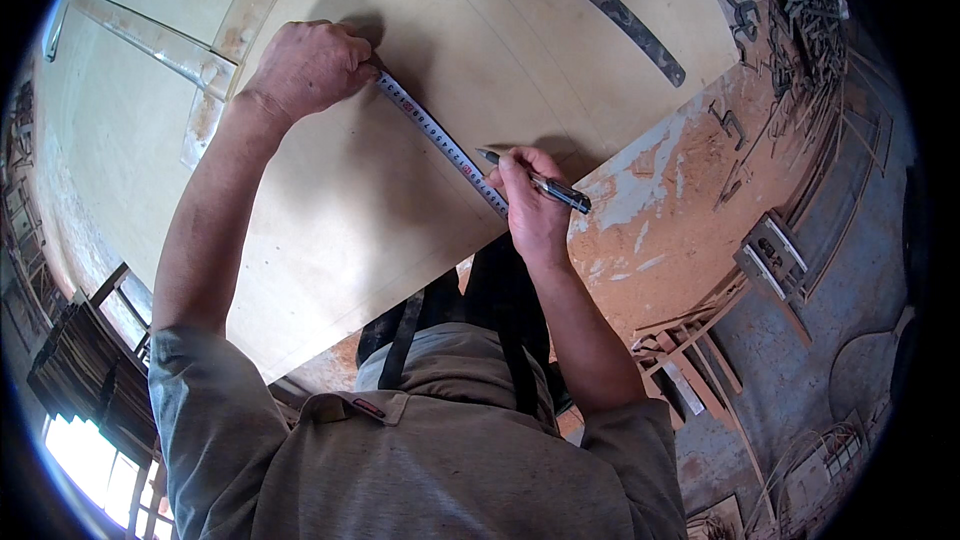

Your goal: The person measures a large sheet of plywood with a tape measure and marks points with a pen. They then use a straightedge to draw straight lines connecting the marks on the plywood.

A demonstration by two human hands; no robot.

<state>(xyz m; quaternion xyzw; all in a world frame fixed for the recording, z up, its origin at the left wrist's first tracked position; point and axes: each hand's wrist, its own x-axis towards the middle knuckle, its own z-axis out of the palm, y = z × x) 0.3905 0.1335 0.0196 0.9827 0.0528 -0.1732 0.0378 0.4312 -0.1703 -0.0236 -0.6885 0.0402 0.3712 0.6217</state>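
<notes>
A pale, flat board lies in front of me with faint pencil lines on it. Across it, slanting down to the right, runs the white blade of a tape measure. My left hand is closed on the blade's far end; whatever else sits in that fist is hidden. Near the board's close edge, my right hand grips a dark pen, its tip pointing left just above the blade. The blade's near end passes beside or under those right fingers; I cannot tell which.
A clear plastic T-shaped ruler lies at the board's left. Toward the far right is a dark curved strip. Beyond the right edge, a worn orange-brown surface carries metal clamps. Wood offcuts lie lower right.
</notes>
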